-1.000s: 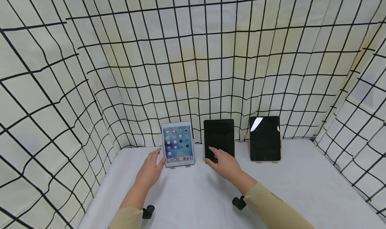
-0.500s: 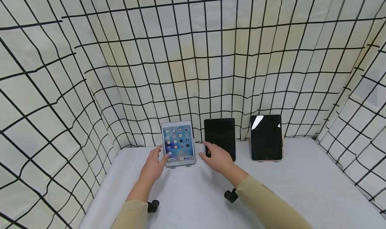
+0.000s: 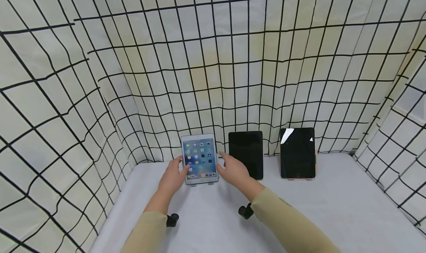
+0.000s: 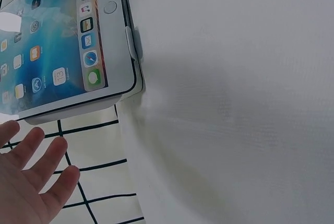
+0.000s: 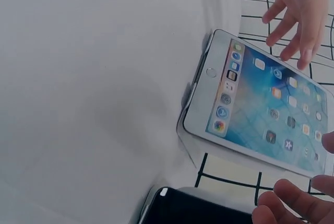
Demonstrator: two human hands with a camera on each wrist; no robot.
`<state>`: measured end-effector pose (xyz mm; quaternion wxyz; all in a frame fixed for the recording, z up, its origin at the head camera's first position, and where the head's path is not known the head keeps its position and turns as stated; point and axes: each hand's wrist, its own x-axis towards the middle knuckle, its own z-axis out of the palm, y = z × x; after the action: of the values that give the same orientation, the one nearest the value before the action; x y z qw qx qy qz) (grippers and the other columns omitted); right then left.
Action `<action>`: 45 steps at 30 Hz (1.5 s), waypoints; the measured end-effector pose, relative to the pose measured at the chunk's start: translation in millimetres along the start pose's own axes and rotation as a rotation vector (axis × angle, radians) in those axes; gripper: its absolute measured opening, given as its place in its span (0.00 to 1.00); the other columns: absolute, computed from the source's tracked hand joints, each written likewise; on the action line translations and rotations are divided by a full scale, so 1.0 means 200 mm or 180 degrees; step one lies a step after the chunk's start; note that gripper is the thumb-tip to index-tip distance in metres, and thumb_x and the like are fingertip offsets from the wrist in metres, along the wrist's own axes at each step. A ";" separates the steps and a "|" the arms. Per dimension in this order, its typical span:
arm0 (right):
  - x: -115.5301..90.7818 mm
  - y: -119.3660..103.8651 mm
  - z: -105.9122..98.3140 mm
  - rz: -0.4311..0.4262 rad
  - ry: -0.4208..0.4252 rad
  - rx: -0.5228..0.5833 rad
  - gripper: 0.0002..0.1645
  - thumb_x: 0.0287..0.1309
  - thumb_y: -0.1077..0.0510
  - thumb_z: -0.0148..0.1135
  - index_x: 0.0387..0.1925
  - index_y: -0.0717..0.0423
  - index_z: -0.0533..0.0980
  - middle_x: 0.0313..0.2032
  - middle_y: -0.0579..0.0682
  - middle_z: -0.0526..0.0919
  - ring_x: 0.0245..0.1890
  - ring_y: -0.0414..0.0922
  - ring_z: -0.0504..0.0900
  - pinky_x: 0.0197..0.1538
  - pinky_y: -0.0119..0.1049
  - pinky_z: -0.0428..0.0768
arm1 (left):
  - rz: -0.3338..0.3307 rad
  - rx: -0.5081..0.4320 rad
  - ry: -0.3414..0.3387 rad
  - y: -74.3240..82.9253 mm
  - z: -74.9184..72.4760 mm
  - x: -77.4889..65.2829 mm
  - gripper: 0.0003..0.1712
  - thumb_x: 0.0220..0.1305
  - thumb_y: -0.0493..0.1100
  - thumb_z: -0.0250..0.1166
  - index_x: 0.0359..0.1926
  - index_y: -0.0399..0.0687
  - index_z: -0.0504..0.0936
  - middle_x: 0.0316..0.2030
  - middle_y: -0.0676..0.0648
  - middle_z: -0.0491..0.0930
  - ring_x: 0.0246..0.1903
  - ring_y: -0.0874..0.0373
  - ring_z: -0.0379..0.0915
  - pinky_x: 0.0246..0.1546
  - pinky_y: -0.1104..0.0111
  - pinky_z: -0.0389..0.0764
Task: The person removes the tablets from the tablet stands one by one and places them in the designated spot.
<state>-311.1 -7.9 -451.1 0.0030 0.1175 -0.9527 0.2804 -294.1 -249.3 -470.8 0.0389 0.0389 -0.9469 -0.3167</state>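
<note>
A white tablet (image 3: pixel 200 157), its home screen lit with app icons, leans back on a stand with small front hooks (image 4: pixel 130 43). My left hand (image 3: pixel 172 176) is at its left edge, the thumb overlapping the screen in the head view; the left wrist view shows the fingers spread beside the edge. At the tablet's right edge is my right hand (image 3: pixel 234 170), thumb and fingers apart, partly in front of a dark black tablet (image 3: pixel 246 145). In the right wrist view, the right fingers (image 5: pixel 295 203) are loosely bent and hold nothing.
Another black tablet (image 3: pixel 297 153), screen dark with a bright reflection, stands farther right on a pinkish stand. All the tablets stand on a white-covered table (image 3: pixel 213 216), before a white cloth wall with a black grid (image 3: pixel 239 71). Small black devices (image 3: pixel 246 211) hang at the wrists.
My right hand has moved left from in front of the middle black tablet to the white tablet's right edge. My left hand has shifted slightly up and right, closer to the white tablet.
</note>
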 end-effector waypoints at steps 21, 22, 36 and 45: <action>0.06 -0.01 0.07 0.0246 -0.0141 0.0367 0.47 0.68 0.43 0.58 0.77 0.57 0.50 0.67 0.56 0.71 0.61 0.50 0.76 0.61 0.49 0.74 | -0.0165 -0.0069 -0.0038 0.04 0.07 0.05 0.39 0.74 0.58 0.52 0.76 0.46 0.53 0.70 0.36 0.60 0.68 0.36 0.58 0.64 0.41 0.62; 0.06 -0.01 0.07 0.0264 -0.0146 0.0378 0.47 0.68 0.44 0.58 0.77 0.57 0.50 0.66 0.56 0.72 0.59 0.50 0.77 0.61 0.49 0.75 | -0.0159 -0.0073 -0.0032 0.04 0.08 0.05 0.39 0.74 0.58 0.52 0.76 0.47 0.53 0.70 0.36 0.60 0.68 0.35 0.58 0.64 0.40 0.62; 0.10 0.01 0.10 0.0161 -0.0263 0.0628 0.42 0.71 0.54 0.55 0.78 0.51 0.49 0.47 0.55 0.84 0.37 0.45 0.81 0.42 0.42 0.80 | -0.0154 -0.0122 -0.0063 0.01 0.07 0.05 0.41 0.73 0.61 0.53 0.78 0.50 0.52 0.71 0.35 0.57 0.67 0.37 0.61 0.61 0.42 0.66; 0.10 0.00 0.11 0.0219 -0.0325 0.1005 0.41 0.70 0.58 0.53 0.78 0.39 0.49 0.28 0.50 0.75 0.24 0.44 0.71 0.28 0.36 0.71 | -0.0151 -0.0092 0.0108 -0.03 0.02 0.05 0.43 0.70 0.65 0.55 0.77 0.51 0.56 0.74 0.35 0.49 0.72 0.35 0.49 0.65 0.41 0.59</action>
<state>-329.4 -23.7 -468.4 -0.0736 0.0979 -0.8991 0.4202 -304.4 -252.1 -476.8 0.0480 0.0662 -0.9403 -0.3304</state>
